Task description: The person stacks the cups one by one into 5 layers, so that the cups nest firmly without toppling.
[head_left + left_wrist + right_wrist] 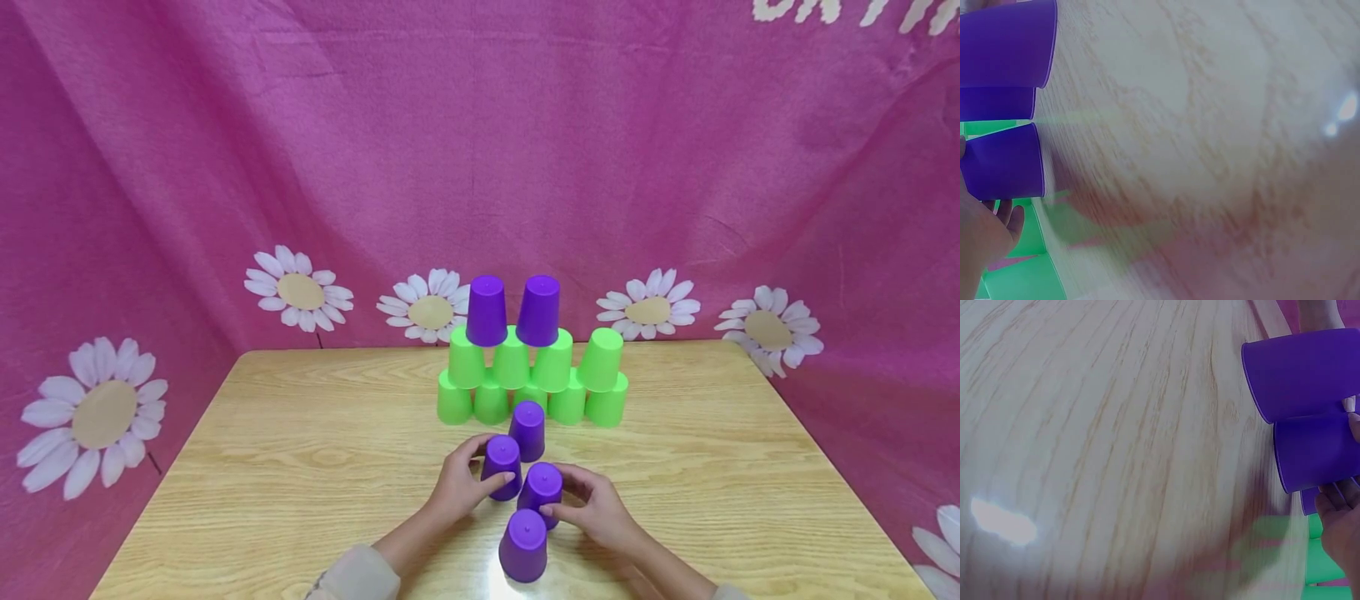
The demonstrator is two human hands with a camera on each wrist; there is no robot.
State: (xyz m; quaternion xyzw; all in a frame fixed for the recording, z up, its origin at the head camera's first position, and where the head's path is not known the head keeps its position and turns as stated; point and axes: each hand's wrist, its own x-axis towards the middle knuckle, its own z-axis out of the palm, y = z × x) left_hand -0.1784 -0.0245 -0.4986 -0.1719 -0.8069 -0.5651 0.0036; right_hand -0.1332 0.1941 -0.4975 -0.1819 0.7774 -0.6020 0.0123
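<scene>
My left hand [459, 487] grips an upside-down purple cup [501, 471] by its sides, thumb at the front and fingers behind. In the left wrist view, the same cup [1004, 161] has its rim right at the tabletop. My right hand [600, 506] holds another upside-down purple cup [542, 492], its thumb on the near side; this cup [1316, 453] also shows in the right wrist view. A third purple cup [528, 433] stands just behind the left-hand one. Nearest to me stands a fourth cup [523, 547], partly overlapping the right-hand cup in the head view.
Beyond the hands, upside-down green cups form a lower row [491, 402] and an upper row [512, 360]. Two purple cups, a left one [487, 312] and a right one [538, 312], sit on top. The wooden table [315, 450] meets a pink daisy-printed cloth [375, 167].
</scene>
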